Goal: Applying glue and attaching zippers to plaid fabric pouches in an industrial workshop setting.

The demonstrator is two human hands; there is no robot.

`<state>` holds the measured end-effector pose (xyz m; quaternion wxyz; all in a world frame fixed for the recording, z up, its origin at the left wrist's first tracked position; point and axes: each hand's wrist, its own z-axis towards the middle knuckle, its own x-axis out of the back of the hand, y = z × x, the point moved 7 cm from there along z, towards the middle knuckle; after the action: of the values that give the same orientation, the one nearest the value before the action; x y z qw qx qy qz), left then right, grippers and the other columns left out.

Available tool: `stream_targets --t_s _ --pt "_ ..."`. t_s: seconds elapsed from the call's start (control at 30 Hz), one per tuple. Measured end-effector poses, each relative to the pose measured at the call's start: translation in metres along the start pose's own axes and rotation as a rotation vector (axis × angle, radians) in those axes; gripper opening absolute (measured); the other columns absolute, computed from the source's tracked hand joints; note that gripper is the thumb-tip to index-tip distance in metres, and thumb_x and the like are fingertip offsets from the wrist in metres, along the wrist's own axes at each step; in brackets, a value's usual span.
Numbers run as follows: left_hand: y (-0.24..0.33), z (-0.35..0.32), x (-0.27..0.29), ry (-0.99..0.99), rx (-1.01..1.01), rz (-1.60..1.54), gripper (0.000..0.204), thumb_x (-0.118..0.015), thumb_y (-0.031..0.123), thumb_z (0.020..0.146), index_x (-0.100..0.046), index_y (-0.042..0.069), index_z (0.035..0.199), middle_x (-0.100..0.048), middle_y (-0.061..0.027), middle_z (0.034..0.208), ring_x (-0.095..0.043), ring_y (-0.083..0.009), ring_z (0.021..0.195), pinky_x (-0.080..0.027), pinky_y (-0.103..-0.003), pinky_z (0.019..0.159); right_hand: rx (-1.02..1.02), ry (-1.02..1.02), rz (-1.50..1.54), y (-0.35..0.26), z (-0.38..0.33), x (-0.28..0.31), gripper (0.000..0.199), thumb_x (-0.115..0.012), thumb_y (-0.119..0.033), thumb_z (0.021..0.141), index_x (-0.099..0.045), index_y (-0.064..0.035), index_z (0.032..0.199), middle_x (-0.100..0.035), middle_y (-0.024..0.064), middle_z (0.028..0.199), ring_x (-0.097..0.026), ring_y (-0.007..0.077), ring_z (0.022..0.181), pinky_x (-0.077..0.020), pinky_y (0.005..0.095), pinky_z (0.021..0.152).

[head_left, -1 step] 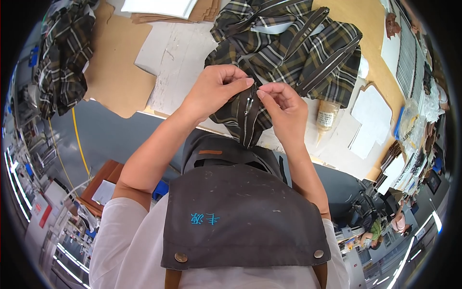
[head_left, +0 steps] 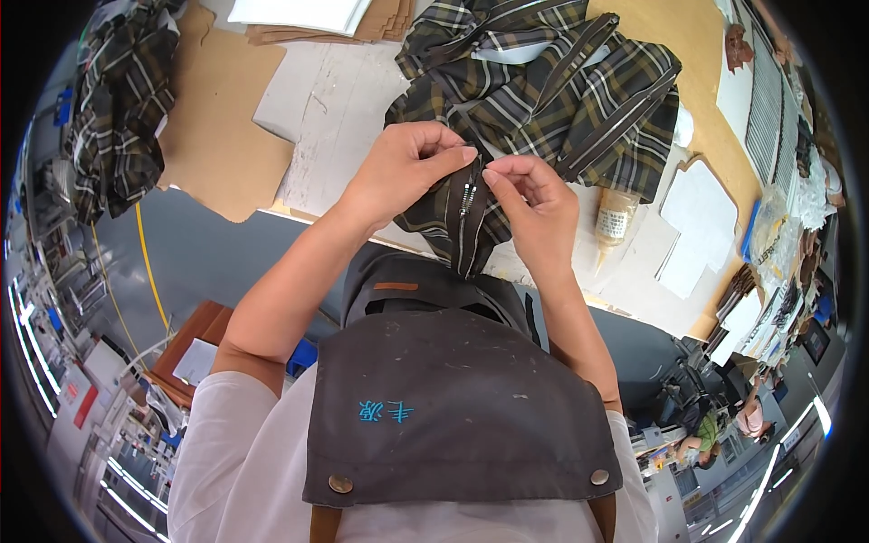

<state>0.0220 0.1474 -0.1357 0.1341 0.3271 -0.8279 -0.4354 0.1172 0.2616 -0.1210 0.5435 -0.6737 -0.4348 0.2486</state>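
A dark zipper (head_left: 467, 217) with a metal slider and silvery teeth runs down a piece of plaid fabric (head_left: 427, 215) at the table's near edge. The thumb and forefinger of my left hand (head_left: 407, 167) pinch the zipper's upper end. From the other side my right hand (head_left: 540, 204) pinches the same end, its fingertips almost meeting the left ones. Its remaining fingers are curled. Beyond both hands spreads a heap of brown, black and white plaid fabric (head_left: 534, 113) with more dark zipper strips (head_left: 625, 122) along it.
Right of my right hand lies a squeeze bottle (head_left: 615, 219) with a pointed nozzle, beside white paper pieces (head_left: 697, 213). Brown card (head_left: 226, 118) and another plaid bundle (head_left: 122, 109) are at left. Stacked sheets (head_left: 303, 14) lie at the back. A brown seat (head_left: 195, 339) stands below.
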Motion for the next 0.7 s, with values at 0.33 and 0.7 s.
stream_targets --t_s 0.33,0.7 --pt "0.000 -0.002 -0.001 0.013 0.003 -0.028 0.015 -0.060 0.017 0.082 -0.058 0.005 0.075 -0.050 0.0069 0.065 -0.039 0.0003 0.059 -0.030 -0.017 0.050 0.135 -0.057 0.133 -0.003 0.002 -0.003 0.008 -0.061 -0.001 0.077 -0.059 -0.0017 0.085 -0.058 0.0043 0.090 -0.056 0.0088 0.074 -0.0458 0.0204 0.061" --pt "0.009 -0.006 -0.003 0.092 -0.208 0.116 0.011 -0.060 0.011 0.082 -0.056 0.001 0.078 -0.053 0.0043 0.066 -0.042 -0.0003 0.061 -0.033 -0.016 0.053 0.114 -0.001 -0.359 -0.029 -0.004 -0.002 0.009 -0.066 -0.005 0.071 -0.058 -0.0008 0.073 -0.055 0.0036 0.061 -0.050 0.0094 0.050 -0.0410 0.0218 0.047"
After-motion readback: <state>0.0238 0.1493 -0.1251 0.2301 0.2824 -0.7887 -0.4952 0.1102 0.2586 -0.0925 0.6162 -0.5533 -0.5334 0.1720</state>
